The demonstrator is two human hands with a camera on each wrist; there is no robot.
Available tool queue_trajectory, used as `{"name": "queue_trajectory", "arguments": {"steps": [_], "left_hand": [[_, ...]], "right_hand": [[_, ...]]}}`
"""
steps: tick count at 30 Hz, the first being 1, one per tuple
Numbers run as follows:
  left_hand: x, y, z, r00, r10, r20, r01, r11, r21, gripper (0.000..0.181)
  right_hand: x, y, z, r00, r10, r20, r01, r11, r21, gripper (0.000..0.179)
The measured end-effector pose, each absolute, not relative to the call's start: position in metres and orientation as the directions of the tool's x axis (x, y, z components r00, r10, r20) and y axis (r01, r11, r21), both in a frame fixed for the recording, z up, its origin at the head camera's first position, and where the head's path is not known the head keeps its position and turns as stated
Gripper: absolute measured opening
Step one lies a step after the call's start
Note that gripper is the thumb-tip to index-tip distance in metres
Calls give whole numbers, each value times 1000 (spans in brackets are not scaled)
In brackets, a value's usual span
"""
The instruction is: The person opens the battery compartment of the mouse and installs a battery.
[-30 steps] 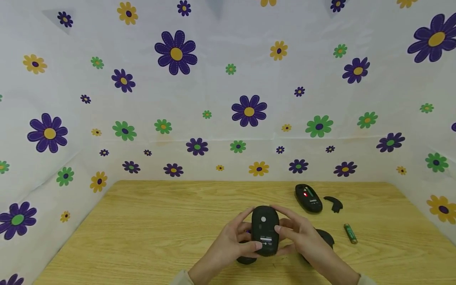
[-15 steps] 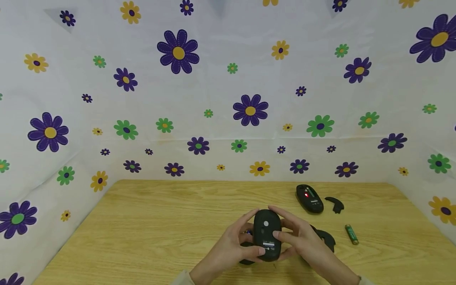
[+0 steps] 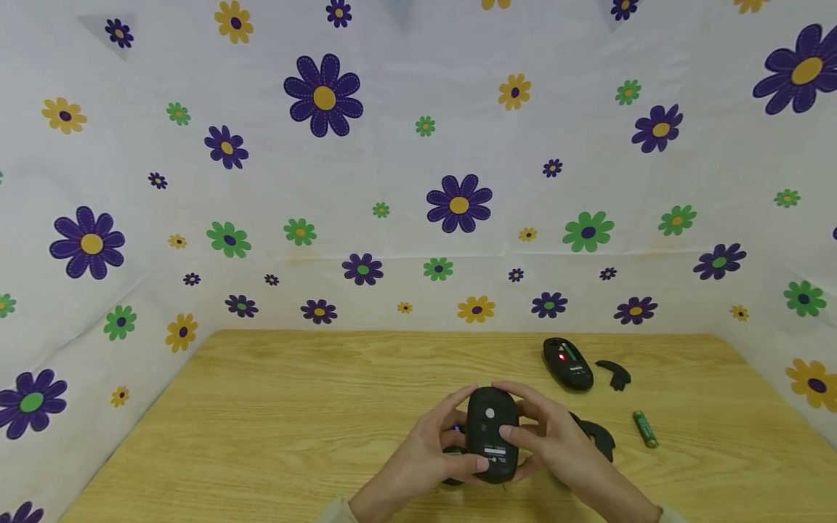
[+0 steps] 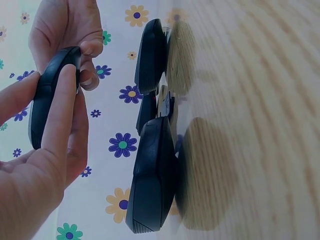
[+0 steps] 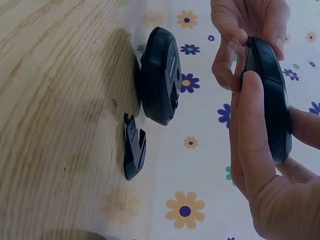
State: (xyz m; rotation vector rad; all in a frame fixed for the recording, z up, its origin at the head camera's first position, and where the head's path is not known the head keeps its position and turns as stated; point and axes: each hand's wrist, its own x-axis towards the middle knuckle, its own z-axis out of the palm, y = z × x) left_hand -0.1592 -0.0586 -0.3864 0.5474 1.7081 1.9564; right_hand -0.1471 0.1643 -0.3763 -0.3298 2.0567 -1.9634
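Observation:
Both hands hold a black computer mouse [image 3: 495, 430] above the table, its underside with a white label and a pale round spot facing the head camera. My left hand [image 3: 428, 444] grips its left side, thumb across the lower edge. From the other side my right hand [image 3: 557, 444] holds it, the thumb on the underside. In the left wrist view the fingers [image 4: 60, 107] lie along the mouse's side. Another black mouse [image 4: 152, 175] is on the table behind my left hand. A dark notched part [image 3: 599, 438] shows partly behind my right hand.
On the wooden table [image 3: 294, 407] at the back right lies an upturned mouse [image 3: 567, 363] with a red light and exposed battery bay. Beside it lie a loose curved black cover [image 3: 615, 375] and a green battery [image 3: 644, 428]. A flowered sheet [image 3: 392, 160] encloses the table.
The held mouse and both hands have shifted slightly right and toward the body. Both hands keep hold of the mouse.

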Motion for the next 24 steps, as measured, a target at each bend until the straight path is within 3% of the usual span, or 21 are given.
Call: {"name": "queue_trajectory", "arguments": {"steps": [24], "left_hand": [[-161, -54, -387, -820, 572, -33, -127, -125, 984, 84]], "right_hand": [[-150, 164, -374, -946, -323, -6, -26, 96, -995, 58]]}}
